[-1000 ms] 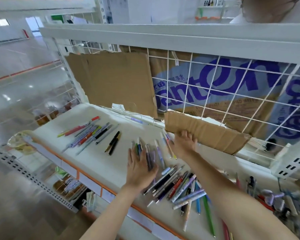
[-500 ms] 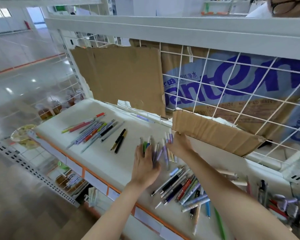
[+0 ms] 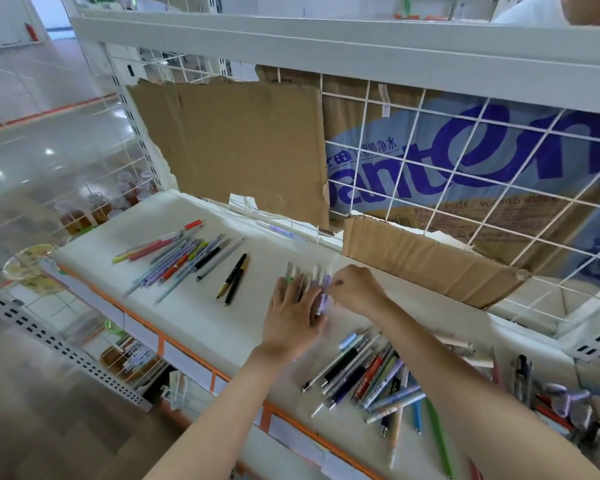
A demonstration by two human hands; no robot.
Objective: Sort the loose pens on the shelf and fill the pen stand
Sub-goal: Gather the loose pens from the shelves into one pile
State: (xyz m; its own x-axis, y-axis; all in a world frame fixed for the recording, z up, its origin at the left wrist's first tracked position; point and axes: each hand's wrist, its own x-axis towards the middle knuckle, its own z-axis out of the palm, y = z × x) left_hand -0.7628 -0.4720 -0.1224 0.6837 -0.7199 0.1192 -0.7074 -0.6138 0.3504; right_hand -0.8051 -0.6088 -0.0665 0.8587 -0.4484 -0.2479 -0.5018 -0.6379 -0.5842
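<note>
I observe a mixed heap of pens (image 3: 371,375) near the shelf's (image 3: 201,306) front edge. Mid-shelf, my left hand (image 3: 291,320) lies flat, fingers straight, on a small row of pens (image 3: 309,282); my right hand (image 3: 359,289) pinches a purple pen (image 3: 322,301) there. Two black pens (image 3: 234,278) and a sorted colored group (image 3: 177,259) lie toward the left end.

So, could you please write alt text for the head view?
Both hands, left hand flat and right hand pinching, gather a small bunch of pens on a white shelf; sorted pens lie left, a loose pile right.
</note>
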